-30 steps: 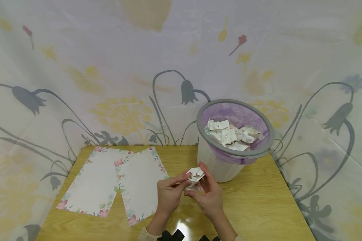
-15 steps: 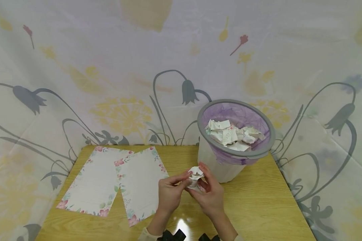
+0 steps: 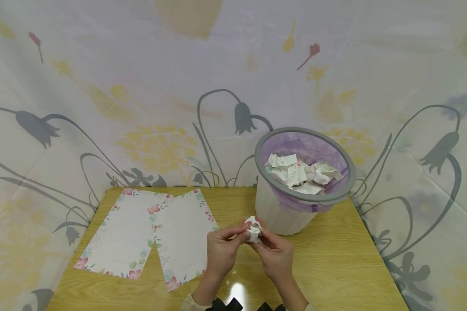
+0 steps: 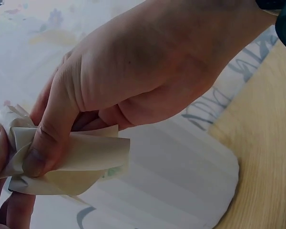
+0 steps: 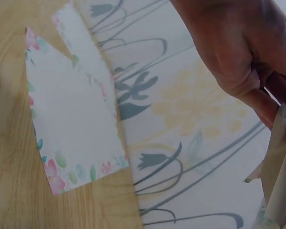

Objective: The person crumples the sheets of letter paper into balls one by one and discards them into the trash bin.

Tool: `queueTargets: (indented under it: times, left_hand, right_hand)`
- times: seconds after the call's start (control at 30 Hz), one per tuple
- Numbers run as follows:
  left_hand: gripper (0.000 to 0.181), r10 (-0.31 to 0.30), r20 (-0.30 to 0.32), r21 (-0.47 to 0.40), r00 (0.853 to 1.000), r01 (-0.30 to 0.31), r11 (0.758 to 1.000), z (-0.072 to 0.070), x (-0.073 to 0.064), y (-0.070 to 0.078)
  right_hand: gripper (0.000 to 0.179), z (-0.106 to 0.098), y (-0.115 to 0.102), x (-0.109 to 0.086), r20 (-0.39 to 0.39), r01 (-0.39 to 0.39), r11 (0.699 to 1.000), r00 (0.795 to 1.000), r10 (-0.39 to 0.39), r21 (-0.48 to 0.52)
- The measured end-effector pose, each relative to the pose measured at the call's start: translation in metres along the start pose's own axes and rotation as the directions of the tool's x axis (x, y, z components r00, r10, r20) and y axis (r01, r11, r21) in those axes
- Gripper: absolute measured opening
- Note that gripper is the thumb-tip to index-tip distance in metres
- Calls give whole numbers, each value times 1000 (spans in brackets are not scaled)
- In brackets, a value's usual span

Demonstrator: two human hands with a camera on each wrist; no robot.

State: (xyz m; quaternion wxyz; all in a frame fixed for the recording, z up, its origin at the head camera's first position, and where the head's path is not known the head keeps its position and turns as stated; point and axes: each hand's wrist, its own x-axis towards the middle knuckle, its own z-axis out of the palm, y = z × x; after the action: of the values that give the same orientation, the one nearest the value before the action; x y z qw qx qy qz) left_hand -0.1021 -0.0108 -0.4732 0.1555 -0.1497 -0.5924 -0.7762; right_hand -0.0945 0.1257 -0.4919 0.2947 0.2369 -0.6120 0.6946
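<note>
A folded, crumpled piece of white paper (image 3: 254, 234) is between both hands, just in front of the bin. The left hand (image 3: 222, 251) pinches it from the left with thumb and fingers; in the left wrist view the thumb presses on the folded paper (image 4: 88, 155). From the other side the right hand (image 3: 276, 255) pinches the same piece, its fingers partly hidden. A bit of green print shows on the paper's edge. In the right wrist view the paper (image 5: 279, 167) is cut off at the right edge.
A white bin (image 3: 274, 211) with a grey rim and purple liner (image 3: 295, 142) stands at the back right, holding several crumpled papers (image 3: 295, 172). Two flower-bordered sheets, a left one (image 3: 120, 233) and a right one (image 3: 183, 233), overlap on the wooden table (image 3: 334, 268). A printed curtain (image 3: 159, 86) hangs behind.
The paper between the hands has become smaller and more tightly folded. Both hands have shifted slightly to the right. The bin and the flat sheets have not moved.
</note>
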Motion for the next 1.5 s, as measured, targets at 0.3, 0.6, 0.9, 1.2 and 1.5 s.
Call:
queueTargets:
  times: [0.3,0.6,0.9,1.2,1.5]
  left_hand:
    - [19,36,119,-10,992,-35,999,-9,-4,-2]
    - [36,54,283,84,957,-81,993,-15,-2,-5]
    - [30,23,321,85,947,-52,995,-17,-3,-8]
    - [27,57,288,103,956,-90,991,-17,-3,-8]
    - [24,241,244,145,939,-281,949,-7,-2,6]
  right_hand:
    - [48,-6,3,4,74,102,990,993,-95,-100]
    - [35,-15,6,1,157,215,932,972,-175,-291]
    - [32,-16,5,1,202,264,887,959,-199,-378]
    - [31,-14,4,2,224,286,862,952,-208,-417]
    - [29,-13,8,1,206,314,852,947,-247,-419]
